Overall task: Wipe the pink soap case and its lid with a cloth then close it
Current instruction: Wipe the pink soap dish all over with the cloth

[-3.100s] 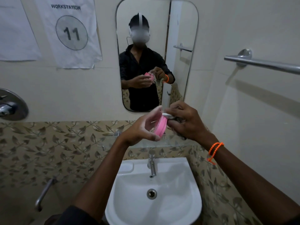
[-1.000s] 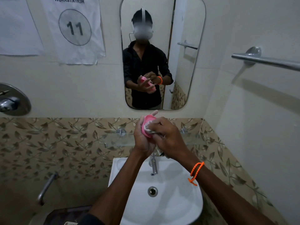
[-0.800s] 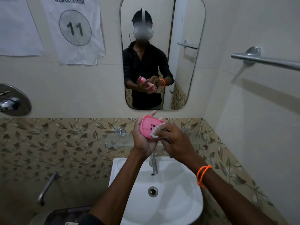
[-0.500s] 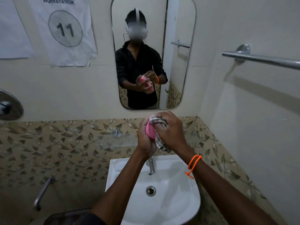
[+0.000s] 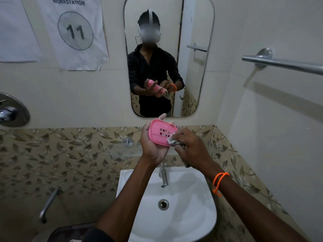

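Observation:
My left hand point(image 5: 151, 147) grips a pink soap case part point(image 5: 160, 132) with a grid of small drain holes, tilted so its inner face looks toward me, above the sink. My right hand point(image 5: 190, 147) holds a bunched light cloth point(image 5: 172, 140) and presses it against the lower right edge of the pink part. An orange bead band sits on my right wrist. The other half of the case is not visible. The mirror point(image 5: 167, 56) shows the same hands, the pink part and the cloth.
A white sink point(image 5: 197, 206) with a steel tap point(image 5: 163, 175) lies below my hands. A glass shelf point(image 5: 122, 149) runs along the leaf-patterned tiles behind them. A steel towel bar point(image 5: 283, 64) is on the right wall; a shower valve point(image 5: 10, 110) is at left.
Half a second ago the cloth and my right hand covered the pink part. Now my right hand has slid to its lower right edge, baring the face with the drain holes.

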